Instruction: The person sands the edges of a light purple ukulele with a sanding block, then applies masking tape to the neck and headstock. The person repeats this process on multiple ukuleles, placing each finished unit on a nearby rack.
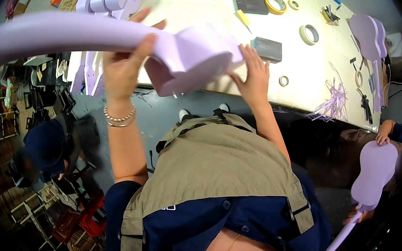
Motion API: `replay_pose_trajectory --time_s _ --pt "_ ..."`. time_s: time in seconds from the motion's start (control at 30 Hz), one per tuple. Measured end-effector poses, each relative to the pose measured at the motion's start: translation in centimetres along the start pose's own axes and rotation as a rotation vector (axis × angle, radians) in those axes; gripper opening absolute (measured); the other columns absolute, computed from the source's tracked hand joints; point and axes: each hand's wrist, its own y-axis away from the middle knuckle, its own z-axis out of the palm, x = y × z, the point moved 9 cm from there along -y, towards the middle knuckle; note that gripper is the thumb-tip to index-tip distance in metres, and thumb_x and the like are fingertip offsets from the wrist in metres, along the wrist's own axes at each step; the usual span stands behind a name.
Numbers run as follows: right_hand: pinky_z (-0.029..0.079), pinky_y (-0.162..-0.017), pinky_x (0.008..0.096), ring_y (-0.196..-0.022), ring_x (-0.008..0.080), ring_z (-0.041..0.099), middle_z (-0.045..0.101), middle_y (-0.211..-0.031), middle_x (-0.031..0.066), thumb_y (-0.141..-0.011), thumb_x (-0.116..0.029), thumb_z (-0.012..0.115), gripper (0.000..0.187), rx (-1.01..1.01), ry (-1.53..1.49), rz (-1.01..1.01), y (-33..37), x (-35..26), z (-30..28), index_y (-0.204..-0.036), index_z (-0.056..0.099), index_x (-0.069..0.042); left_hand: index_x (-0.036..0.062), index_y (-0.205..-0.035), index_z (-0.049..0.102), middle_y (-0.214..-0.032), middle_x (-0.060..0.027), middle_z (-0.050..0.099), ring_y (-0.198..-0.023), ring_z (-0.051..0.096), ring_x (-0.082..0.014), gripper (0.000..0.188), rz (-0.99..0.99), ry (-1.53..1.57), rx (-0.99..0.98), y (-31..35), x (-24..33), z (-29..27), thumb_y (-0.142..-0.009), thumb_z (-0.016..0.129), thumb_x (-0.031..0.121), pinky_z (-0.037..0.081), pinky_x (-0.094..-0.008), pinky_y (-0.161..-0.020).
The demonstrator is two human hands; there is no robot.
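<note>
A lavender ukulele (pixel 199 59) is held up over the table's near edge, tilted, its long neck pointing left and slightly blurred. My left hand (pixel 126 69) is closed round the neck where it meets the body, thumb on the near side and fingertips showing beyond. At the other end of the body, my right hand (pixel 253 81) grips the tail edge, thumb below and fingers above. Just beyond those fingers lies a dark grey block (pixel 268 50). The underside of the ukulele and part of my left palm are hidden.
The pale table (pixel 293 74) bears tape rolls (pixel 309 34), a dark sheet (pixel 250 3) and purple strips (pixel 333 97). Another ukulele (pixel 367 37) lies at the right; more lavender parts (pixel 109 0) are at the far left. A co-worker at right holds a ukulele (pixel 375 173); another person (pixel 48 144) bends at left.
</note>
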Motion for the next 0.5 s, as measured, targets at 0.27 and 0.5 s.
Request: replay_pose_trajectory --time_s 0.27,0.5 --pt "0.027 -0.105 0.0399 -0.132 0.0226 0.033 0.034 -0.143 0.0139 -0.09 -0.064 0.028 0.078 -0.321 -1.296 0.67 4.7 4.9 9.2 -0.142 0.024 -0.007 0.0006 -0.129 0.043 -0.112 -0.022 0.058 -0.084 0.064 -0.0219 0.052 -0.335 0.065 0.574 5.5 -5.7 -14.7 -0.09 0.053 0.033 0.056 -0.0301 -0.066" --pt "0.031 -0.102 0.0348 -0.125 0.0222 0.039 0.037 -0.139 0.0086 -0.083 -0.073 0.013 0.091 -0.365 -1.505 0.544 5.2 1.6 9.5 -0.143 0.021 -0.006 0.006 -0.129 0.043 -0.112 -0.0171 0.06 -0.084 0.063 -0.0175 0.049 -0.419 0.199 0.771 11.1 -9.0 -17.1 -0.092 0.048 0.039 0.052 -0.0227 -0.06"
